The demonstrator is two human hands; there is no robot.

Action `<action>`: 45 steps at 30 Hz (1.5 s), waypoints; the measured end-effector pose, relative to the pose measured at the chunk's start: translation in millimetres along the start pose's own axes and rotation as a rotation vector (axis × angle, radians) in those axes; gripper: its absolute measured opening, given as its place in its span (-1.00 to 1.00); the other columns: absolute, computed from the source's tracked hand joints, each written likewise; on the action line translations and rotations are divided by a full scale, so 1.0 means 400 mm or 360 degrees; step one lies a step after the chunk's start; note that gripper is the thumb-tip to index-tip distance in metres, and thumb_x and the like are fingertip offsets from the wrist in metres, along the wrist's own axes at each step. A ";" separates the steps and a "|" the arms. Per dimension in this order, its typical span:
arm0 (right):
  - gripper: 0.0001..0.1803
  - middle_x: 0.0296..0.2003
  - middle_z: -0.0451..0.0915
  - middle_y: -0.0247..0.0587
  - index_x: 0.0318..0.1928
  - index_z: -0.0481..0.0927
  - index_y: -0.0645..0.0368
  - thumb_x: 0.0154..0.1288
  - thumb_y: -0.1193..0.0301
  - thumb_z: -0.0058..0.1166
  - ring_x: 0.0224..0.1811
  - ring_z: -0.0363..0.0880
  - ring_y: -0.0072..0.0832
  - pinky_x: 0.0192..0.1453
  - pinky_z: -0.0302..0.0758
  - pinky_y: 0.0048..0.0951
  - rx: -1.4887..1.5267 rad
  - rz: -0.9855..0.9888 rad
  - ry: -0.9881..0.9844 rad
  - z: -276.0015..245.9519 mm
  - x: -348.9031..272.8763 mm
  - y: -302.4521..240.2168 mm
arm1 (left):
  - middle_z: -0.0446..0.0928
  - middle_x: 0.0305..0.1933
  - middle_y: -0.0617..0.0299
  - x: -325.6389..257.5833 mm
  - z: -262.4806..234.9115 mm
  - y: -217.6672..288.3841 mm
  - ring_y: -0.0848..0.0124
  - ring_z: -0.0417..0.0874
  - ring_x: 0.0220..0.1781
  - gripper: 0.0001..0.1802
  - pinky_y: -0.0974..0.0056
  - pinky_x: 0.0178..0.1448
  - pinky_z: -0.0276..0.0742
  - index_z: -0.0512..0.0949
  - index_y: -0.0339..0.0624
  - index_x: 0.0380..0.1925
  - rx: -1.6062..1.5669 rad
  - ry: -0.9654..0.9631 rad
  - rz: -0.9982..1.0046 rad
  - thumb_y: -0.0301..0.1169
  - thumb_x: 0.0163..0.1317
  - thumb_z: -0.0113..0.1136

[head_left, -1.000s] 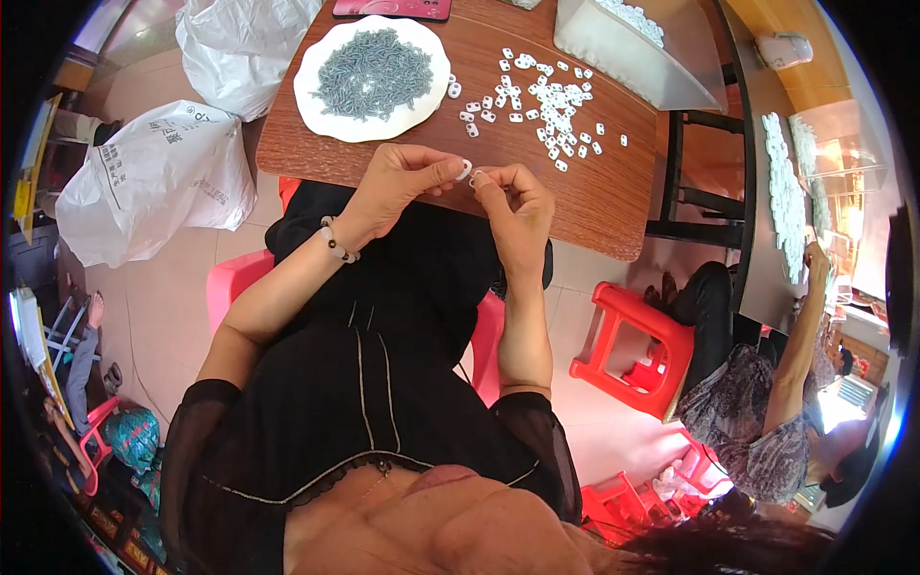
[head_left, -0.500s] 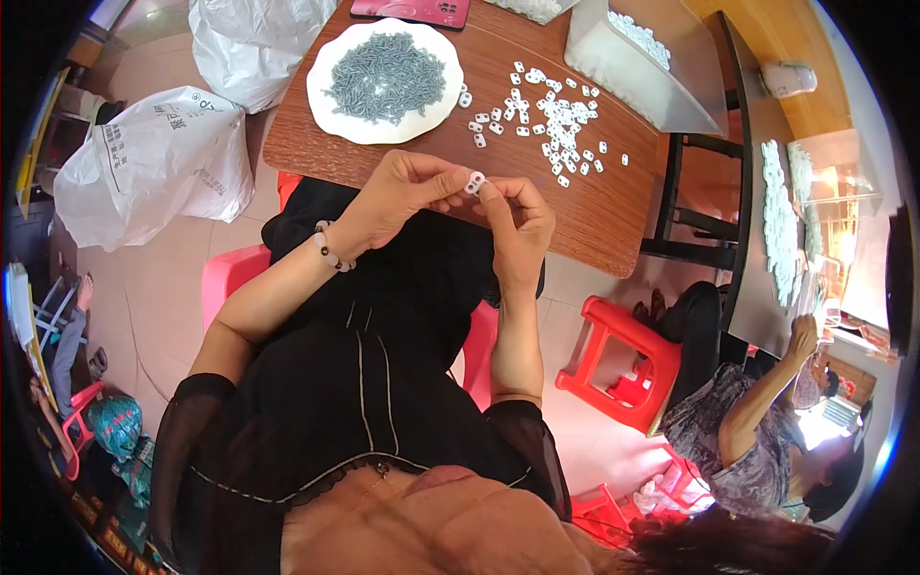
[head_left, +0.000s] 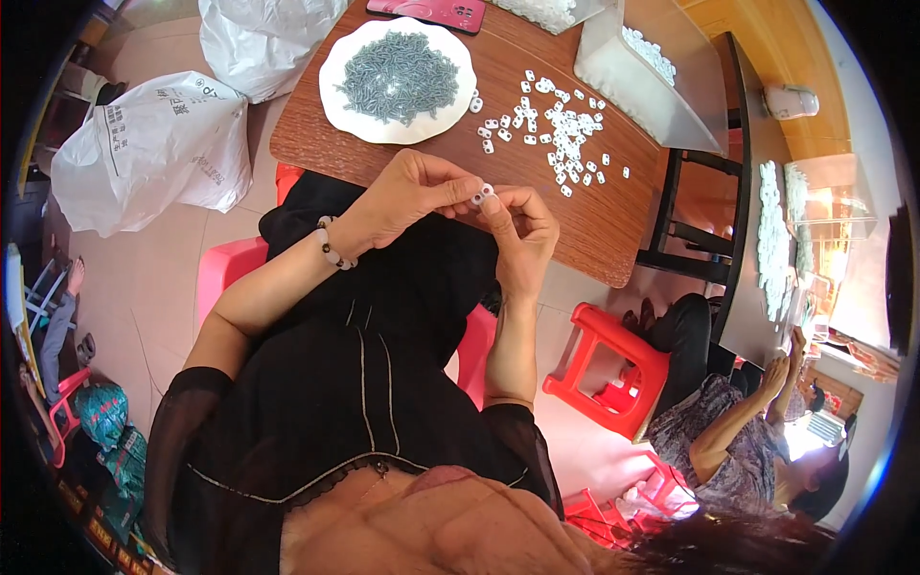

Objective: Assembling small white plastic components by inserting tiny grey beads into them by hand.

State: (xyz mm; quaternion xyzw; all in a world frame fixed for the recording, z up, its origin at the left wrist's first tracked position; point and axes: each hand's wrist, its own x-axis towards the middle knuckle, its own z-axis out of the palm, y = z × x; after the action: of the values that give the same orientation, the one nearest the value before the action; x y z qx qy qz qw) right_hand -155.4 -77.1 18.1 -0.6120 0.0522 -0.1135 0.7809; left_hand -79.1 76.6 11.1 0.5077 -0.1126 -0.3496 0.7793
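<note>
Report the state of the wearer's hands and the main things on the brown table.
Two-hole piece: held, holes visible
Left hand: pinching it
Right hand: pinching it
Loose white pieces: scattered
Scalloped plate: loaded
Grey pieces: heaped
Phone: flat, back up
Large translucent bin: open, not empty

It looks like a small hand-assembly workshop: the wood-grain table (head_left: 575, 235) bears a scalloped plate (head_left: 332, 96) of grey parts (head_left: 398, 77) and scattered white two-hole pieces (head_left: 565, 144), plastic sacks (head_left: 153, 158) sit to its left, and right of it a co-worker (head_left: 719, 431) is at a bench (head_left: 750, 311).
</note>
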 end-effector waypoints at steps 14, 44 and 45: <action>-0.41 0.07 0.51 0.02 0.07 0.53 0.35 0.22 0.10 0.20 -0.02 0.48 -0.40 0.04 0.46 -0.40 0.0036 -0.0217 -0.0303 -0.021 0.016 0.008 | 0.60 -0.49 0.28 0.007 0.029 0.046 0.62 0.52 -0.44 -0.74 0.52 -0.35 0.42 0.68 -0.31 -0.37 0.0075 -0.0216 -0.0013 -0.29 0.24 0.26; -0.41 -0.08 0.58 0.05 -0.08 0.60 0.40 0.20 0.04 0.20 -0.03 0.47 -0.32 0.03 0.41 -0.35 -0.0205 -0.0579 -0.0142 -0.003 0.016 0.033 | 0.52 -0.59 0.33 -0.003 0.047 0.070 0.64 0.43 -0.55 -0.72 0.51 -0.46 0.34 0.64 -0.30 -0.50 0.0264 -0.0253 0.0171 -0.30 0.27 0.22; -0.42 -0.09 0.58 0.05 -0.09 0.60 0.40 0.21 0.04 0.20 -0.04 0.47 -0.32 0.03 0.42 -0.36 -0.0172 -0.0557 -0.0102 -0.001 0.014 0.037 | 0.52 -0.60 0.33 -0.003 0.049 0.070 0.64 0.43 -0.56 -0.72 0.51 -0.46 0.34 0.64 -0.30 -0.51 0.0240 -0.0245 0.0173 -0.31 0.27 0.21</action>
State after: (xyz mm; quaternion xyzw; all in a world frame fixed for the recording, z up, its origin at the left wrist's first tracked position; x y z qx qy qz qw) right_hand -148.4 -75.6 3.8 -0.6562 -0.0739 -0.2250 0.7164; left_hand -78.5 70.1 44.6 0.5296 -0.2254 -0.3352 0.7459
